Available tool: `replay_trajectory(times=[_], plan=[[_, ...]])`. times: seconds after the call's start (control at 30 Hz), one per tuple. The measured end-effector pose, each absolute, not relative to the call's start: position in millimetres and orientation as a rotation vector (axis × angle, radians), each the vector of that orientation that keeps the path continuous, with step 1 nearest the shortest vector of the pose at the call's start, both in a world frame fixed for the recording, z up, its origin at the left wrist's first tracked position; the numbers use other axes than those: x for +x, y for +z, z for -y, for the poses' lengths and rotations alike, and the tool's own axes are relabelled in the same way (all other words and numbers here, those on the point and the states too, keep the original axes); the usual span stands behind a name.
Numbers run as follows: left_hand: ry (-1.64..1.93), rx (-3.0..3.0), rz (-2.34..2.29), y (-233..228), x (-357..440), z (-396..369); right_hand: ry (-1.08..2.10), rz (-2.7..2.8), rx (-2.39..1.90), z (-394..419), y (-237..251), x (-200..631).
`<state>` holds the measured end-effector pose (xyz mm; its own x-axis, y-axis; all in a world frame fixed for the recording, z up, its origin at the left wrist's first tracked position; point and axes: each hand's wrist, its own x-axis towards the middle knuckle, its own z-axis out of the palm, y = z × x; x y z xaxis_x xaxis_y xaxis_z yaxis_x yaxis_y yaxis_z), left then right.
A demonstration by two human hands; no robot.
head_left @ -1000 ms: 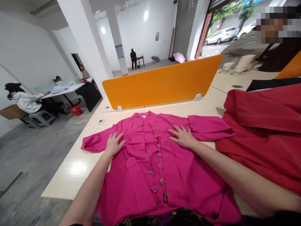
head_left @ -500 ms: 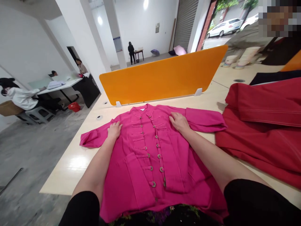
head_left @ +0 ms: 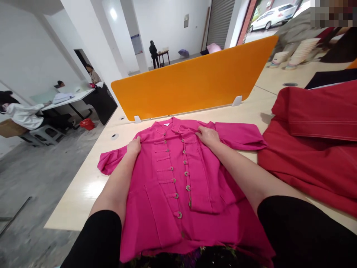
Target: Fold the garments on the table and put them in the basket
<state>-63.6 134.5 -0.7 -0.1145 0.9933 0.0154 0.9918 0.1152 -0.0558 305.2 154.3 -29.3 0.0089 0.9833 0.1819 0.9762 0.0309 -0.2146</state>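
Observation:
A bright pink button-front shirt (head_left: 167, 193) lies front up on the pale table (head_left: 69, 201), its collar at the far side and its hem close to my body. Round metal buttons and cord loops run down its two front edges. My left hand (head_left: 134, 146) is closed on the cloth at the shirt's left shoulder, fingers curled under and partly hidden. At the other shoulder, my right hand (head_left: 208, 136) pinches the fabric between thumb and fingers. Both sleeves stretch outward past my hands.
An orange divider panel (head_left: 192, 82) stands on white clips behind the collar. Red folded clothing (head_left: 312, 149) is heaped at the right, close to the pink sleeve. Stacked paper cups (head_left: 302, 54) stand farther back. People sit at another desk (head_left: 83, 96) on the left.
My hands have gone from lying flat on the shoulders to gripping the cloth. The shirt's upper part has shifted slightly, and the camera view has tilted down a little.

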Motion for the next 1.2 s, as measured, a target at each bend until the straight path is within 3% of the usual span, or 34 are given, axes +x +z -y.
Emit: replay_trajectory(times=[0.53, 0.67, 0.83, 1.0, 1.2], plan=[[-0.082, -1.936, 2.377, 3, -47, -166, 0.030, 1.949, -1.981, -187, -30, 304], [-0.093, -2.065, 2.264, 10, -26, -120, 0.081, 1.963, -1.971, -186, -25, 305], [-0.143, -2.523, 1.853, 12, -5, 12, 0.257, 2.103, -1.840, -179, -18, 321], [-0.346, -2.744, 1.680, 6, -4, 134, 0.238, 2.242, -1.492, -96, -2, 328], [-0.228, -2.752, 1.692, -1, 2, 153, 0.417, 2.350, -1.059, 70, 5, 293]])
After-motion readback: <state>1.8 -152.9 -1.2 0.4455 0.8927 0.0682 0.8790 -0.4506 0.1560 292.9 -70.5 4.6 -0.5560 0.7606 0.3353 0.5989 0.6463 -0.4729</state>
